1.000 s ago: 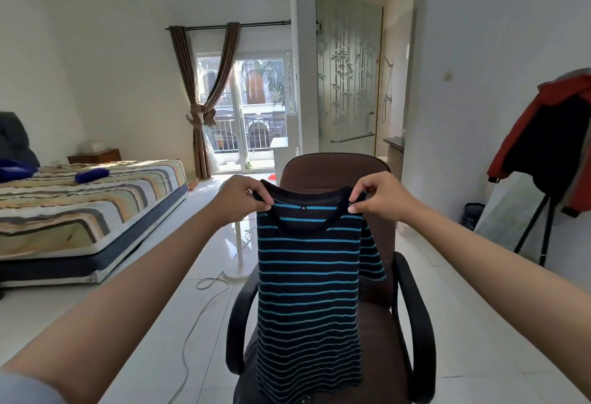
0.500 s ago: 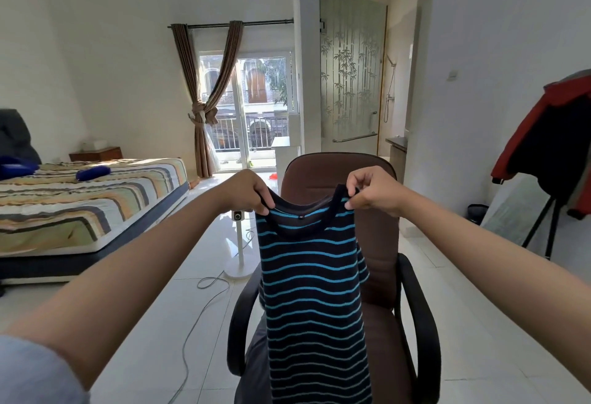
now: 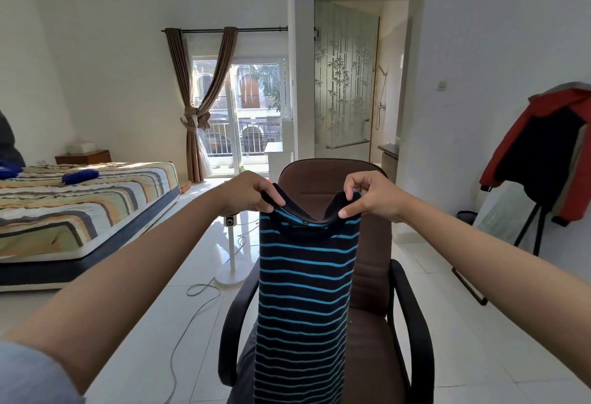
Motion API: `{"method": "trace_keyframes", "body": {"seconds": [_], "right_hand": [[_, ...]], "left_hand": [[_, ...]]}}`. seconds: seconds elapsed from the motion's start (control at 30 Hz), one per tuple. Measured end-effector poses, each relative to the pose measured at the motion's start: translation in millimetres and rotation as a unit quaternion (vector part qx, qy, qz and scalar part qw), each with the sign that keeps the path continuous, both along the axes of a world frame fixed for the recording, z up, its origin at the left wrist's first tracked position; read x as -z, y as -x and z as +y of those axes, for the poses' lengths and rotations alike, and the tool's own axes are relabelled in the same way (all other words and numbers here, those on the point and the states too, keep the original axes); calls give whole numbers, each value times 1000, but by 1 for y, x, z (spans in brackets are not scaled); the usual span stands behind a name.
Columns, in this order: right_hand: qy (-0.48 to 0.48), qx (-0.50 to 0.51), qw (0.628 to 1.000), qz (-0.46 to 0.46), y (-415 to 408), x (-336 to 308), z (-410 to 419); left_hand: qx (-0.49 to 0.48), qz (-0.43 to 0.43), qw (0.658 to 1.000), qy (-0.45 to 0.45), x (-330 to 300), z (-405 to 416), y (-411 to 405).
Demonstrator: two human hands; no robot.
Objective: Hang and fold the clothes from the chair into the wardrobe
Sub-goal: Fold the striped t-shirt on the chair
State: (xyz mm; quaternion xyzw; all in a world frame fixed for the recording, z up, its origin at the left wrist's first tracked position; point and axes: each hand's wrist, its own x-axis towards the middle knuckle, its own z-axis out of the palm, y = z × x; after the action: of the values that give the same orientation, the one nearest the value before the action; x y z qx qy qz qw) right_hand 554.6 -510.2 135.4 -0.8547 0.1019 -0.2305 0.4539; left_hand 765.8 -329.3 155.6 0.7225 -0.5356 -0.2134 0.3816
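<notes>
Head view: my striped shirt (image 3: 303,301) runs off the bottom edge, hem unseen, sleeves tucked out of sight behind. My left hand (image 3: 248,194) pinches the left shoulder, fingers curled on the collar; my right hand (image 3: 367,195) pinches the right shoulder between thumb and forefinger. A second ago the shirt was spread wider; now my hands sit closer and the neckline sags into a V. It hangs at six o'clock before the brown chair (image 3: 371,243). Striped bed (image 3: 80,211) at nine o'clock, red jacket (image 3: 543,154) at three, white tiled floor (image 3: 431,263).
</notes>
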Motion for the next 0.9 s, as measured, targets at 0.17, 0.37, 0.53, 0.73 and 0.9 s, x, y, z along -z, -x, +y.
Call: {"method": "trace_keyframes", "body": {"seconds": [0.17,0.37,0.53,0.73,0.9], "right_hand": [[8,-12,1000,-12,0,-1,8],[-14,2,999,-33,2,1,6],[-63,31,993,-95,7,0,4],[-53,82,985,-142,11,3,1],[-62,94,982,-154,14,6,1]], "left_hand": [[13,27,999,-44,-4,1,-2],[-31,87,996,1,1,2,-3],[-49,172,977,114,5,1,-3],[-52,177,968,168,8,0,-2],[-52,136,974,171,13,3,-6]]}}
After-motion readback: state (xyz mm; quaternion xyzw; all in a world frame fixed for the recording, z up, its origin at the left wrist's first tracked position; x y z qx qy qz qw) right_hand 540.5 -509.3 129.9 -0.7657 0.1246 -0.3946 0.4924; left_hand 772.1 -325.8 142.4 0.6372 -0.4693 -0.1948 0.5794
